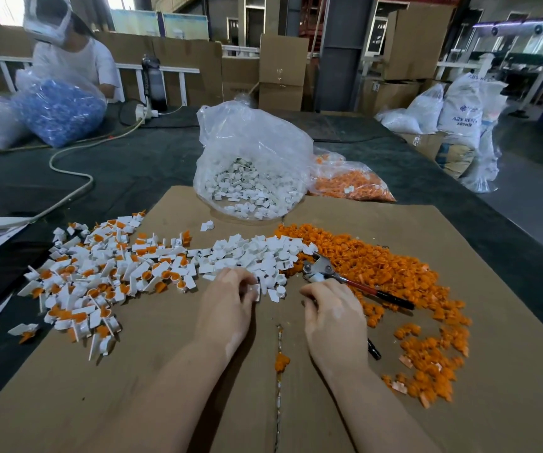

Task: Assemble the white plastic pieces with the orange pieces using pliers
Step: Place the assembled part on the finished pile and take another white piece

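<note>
White pieces point(257, 256) meet the left hand point(231, 297), fingers curled picking one; right hand point(332, 308) grips the pliers point(345, 276); an orange piece point(378, 266) likely comes next.

You are working with both forearms bare: no sleeve is showing anywhere up to the frame's edge. Your left hand point(227, 299) and right hand point(332, 312) are wearing no gloves, rings, watch or wristband.
</note>
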A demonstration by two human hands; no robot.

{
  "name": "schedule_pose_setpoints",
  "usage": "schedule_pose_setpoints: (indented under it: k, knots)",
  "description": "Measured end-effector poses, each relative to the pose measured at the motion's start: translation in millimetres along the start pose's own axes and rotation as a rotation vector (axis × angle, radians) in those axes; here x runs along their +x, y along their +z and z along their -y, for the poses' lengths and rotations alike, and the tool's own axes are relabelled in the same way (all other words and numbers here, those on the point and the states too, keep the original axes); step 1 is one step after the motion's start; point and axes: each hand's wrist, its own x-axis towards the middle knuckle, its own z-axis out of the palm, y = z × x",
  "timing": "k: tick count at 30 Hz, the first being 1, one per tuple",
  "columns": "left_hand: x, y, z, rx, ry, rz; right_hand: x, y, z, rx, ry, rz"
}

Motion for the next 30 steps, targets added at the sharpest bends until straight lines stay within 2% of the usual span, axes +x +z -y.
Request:
schedule_pose_setpoints:
  k: [3, 5, 7, 10, 13, 16, 21, 24, 30]
  knots:
    - [-5.1, 4.9, -8.5, -0.078, 0.048, 0.039, 5.6, -8.4, -7.6, -0.181, 0.131, -0.087]
    - [-7.2, 8.5, -14.5, -0.129, 0.061, 0.075, 11.3, -16.6, -12.2, -0.278, 0.22, -0.071]
    - [-8.4, 11.8, -19.3, -0.162, 0.043, 0.093, 17.1, -23.5, -16.6, -0.402, 0.307, 0.068]
    - [-10.4, 15.1, -22.2, -0.199, 0.03, 0.108, 23.0, -31.8, -22.9, -0.521, 0.313, 0.237]
    - [-11.9, 15.6, -20.2, -0.154, 0.036, 0.118, 25.4, -33.8, -26.1, -0.582, 0.278, 0.345]
    - [-12.3, 16.0, -19.1, -0.089, 0.032, 0.111, 27.3, -34.5, -26.9, -0.609, 0.269, 0.386]
    - [-11.2, 17.4, -18.1, -0.043, 0.077, 0.08, 29.8, -34.2, -30.5, -0.451, 0.169, 0.316]
    - [-12.1, 17.9, -17.9, -0.038, 0.118, 0.075, 26.2, -26.1, -23.0, -0.246, 0.088, 0.219]
    - [-12.8, 18.4, -17.4, -0.055, 0.143, 0.101, 9.7, -3.7, -3.0, 0.0, 0.036, 0.175]
